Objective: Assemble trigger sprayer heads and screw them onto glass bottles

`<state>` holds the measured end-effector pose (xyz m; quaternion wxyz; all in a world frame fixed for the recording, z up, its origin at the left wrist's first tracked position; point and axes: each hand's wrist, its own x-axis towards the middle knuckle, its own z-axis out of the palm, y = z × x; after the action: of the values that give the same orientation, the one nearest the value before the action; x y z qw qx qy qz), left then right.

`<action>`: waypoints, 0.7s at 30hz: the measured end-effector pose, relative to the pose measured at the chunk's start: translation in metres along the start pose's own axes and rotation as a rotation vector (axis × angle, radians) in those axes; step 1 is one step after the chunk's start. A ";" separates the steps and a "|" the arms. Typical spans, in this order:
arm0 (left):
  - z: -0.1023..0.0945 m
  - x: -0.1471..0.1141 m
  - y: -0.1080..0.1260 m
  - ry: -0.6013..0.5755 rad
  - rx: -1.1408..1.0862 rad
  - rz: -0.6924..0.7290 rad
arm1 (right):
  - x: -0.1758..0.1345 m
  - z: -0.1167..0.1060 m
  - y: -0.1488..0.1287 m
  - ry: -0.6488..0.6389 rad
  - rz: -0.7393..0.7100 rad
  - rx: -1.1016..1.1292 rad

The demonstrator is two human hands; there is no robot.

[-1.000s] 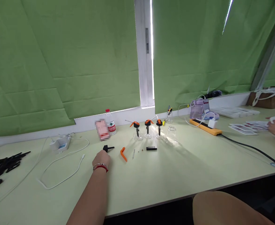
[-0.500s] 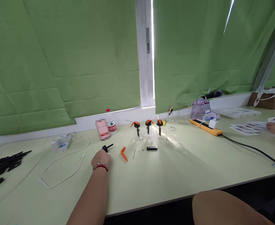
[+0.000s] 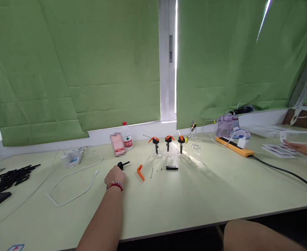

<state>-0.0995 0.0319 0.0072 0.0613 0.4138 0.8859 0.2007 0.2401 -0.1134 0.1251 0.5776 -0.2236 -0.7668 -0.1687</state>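
Observation:
My left hand [image 3: 115, 176], closed, rests on the table around a black part with a thin stem [image 3: 123, 165] pointing right; the fingertips are hidden. Right of it lie a bent orange lever [image 3: 140, 173], a thin metal pin [image 3: 151, 173], tiny pieces [image 3: 161, 169] and a black part with a spring [image 3: 171, 168]. Behind them stand three clear glass vessels with black-and-orange tops [image 3: 155, 140], [image 3: 168, 139], [image 3: 181, 139]. A clear glass jar [image 3: 195, 153] is beside them. My right hand is out of view.
A water bottle [image 3: 128, 137] and blurred pink item [image 3: 118, 144] stand behind my hand. White cable [image 3: 76, 170] and black strips [image 3: 14, 176] lie left. An orange power strip [image 3: 234, 146] lies right. A co-worker's hand [image 3: 306, 149] holds a white frame [image 3: 297, 136].
The view has shifted slightly, so the scene sits a little further right. My left hand stays on the black part. The co-worker's hand has lifted a white frame.

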 end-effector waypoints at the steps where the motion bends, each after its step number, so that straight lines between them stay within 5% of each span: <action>1: 0.000 0.000 0.000 0.011 0.003 -0.004 | 0.007 0.008 0.001 -0.002 -0.012 0.000; 5: -0.002 -0.004 0.005 0.071 0.019 0.020 | 0.039 0.048 0.053 -0.037 -0.002 -0.038; 7: -0.002 -0.007 0.009 0.117 0.041 0.081 | 0.048 0.072 0.105 -0.142 0.179 -0.200; 13: 0.007 -0.021 0.023 0.177 0.116 0.344 | 0.016 0.123 0.239 -0.771 0.590 -0.676; 17: 0.012 -0.027 0.030 0.148 0.122 0.447 | -0.012 0.131 0.269 -0.978 0.701 -0.706; 21: 0.013 -0.029 0.031 0.125 0.120 0.464 | -0.024 0.136 0.272 -1.044 0.711 -0.684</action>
<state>-0.0552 0.0310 0.0065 -0.0659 0.5960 0.7794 0.1815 0.2813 0.1825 0.0647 0.0529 -0.6800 -0.7278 -0.0722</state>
